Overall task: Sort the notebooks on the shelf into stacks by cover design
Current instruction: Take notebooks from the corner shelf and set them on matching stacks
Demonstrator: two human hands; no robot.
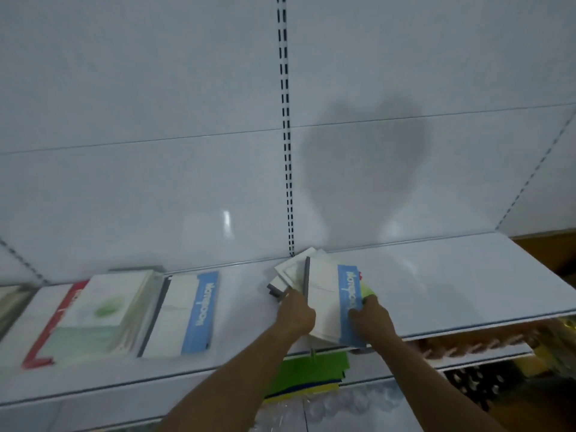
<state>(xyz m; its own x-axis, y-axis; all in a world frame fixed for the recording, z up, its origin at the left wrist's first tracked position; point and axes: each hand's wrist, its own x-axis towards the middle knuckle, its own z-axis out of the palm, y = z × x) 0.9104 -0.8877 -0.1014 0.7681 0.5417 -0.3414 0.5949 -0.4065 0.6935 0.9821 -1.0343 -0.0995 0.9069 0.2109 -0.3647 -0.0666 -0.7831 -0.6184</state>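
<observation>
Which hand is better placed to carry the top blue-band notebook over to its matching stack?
Probably the left hand: it grips the blue-band notebook at its dark spine, on the side toward the matching stack. The right hand grips the far edge and would cross over.

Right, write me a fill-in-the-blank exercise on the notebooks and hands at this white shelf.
1. The top notebook under the right hand has a white cover with a ____ band.
2. The left hand holds the pile at its dark ____.
3. A matching white notebook with the same band lies on the white metal shelf to the hands' ____.

Missing words: blue; spine; left
</observation>
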